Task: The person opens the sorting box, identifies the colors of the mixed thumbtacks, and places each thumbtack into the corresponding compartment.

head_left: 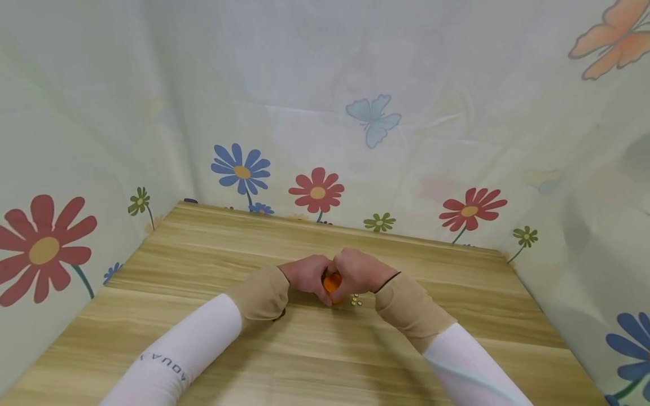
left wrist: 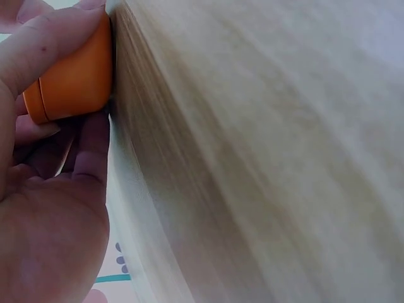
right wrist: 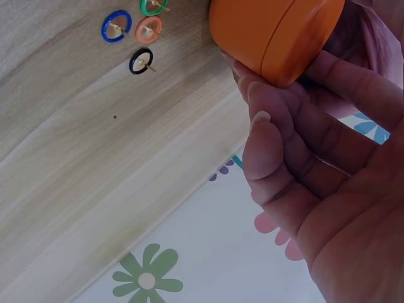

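A round orange container [head_left: 332, 282] with a seam near one end, like a lidded jar, is between both hands near the middle of the table. My left hand [head_left: 307, 274] holds it from the left, with thumb and fingers on opposite sides in the left wrist view, where the container [left wrist: 79, 76] is close against the tabletop. From the other side my right hand [head_left: 361, 272] grips it. Its curled fingers show against the container [right wrist: 278, 35] in the right wrist view. Beside it lie several thumbtacks [right wrist: 149, 29] with blue, green, orange and black rims, pins showing.
The wood-grain table [head_left: 325, 349] ends at the back against a pale cloth [head_left: 304, 84] printed with flowers and butterflies. The same cloth rises along the left and right sides.
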`<move>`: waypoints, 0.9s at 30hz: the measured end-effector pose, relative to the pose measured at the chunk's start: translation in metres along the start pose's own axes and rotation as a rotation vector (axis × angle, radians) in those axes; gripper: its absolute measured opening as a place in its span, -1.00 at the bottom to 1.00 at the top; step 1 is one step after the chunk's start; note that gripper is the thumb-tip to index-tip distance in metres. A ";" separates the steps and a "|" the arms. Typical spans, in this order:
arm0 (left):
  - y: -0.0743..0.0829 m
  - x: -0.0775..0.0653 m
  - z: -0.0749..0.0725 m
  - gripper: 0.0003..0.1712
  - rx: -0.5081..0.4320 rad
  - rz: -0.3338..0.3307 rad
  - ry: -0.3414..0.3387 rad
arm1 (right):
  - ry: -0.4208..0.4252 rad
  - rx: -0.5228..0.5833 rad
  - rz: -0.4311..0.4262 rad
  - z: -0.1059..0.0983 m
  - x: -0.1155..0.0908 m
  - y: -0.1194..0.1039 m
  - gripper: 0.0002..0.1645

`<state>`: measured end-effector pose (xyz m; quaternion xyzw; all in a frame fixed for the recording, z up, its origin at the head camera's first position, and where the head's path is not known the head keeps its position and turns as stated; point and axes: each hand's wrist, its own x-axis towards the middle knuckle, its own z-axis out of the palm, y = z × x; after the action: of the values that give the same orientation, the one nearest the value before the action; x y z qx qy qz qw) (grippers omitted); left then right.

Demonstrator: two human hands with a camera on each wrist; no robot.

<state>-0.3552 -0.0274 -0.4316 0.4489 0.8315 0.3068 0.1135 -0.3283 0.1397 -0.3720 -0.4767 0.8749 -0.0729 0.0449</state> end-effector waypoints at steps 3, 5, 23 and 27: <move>0.000 0.000 0.000 -0.56 0.008 -0.011 0.002 | -0.007 0.006 -0.008 0.000 0.001 0.001 -0.76; 0.001 -0.001 -0.001 -0.55 0.014 -0.018 0.004 | -0.009 0.006 -0.011 0.000 0.001 0.002 -0.77; 0.000 0.000 0.003 -0.53 0.033 -0.020 0.009 | -0.019 0.020 -0.039 0.001 0.001 0.007 -0.83; 0.001 0.000 0.002 -0.52 0.033 -0.030 0.005 | -0.019 0.018 -0.038 0.002 0.001 0.007 -0.84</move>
<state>-0.3534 -0.0264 -0.4331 0.4376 0.8434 0.2922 0.1086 -0.3347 0.1426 -0.3751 -0.4936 0.8645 -0.0770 0.0562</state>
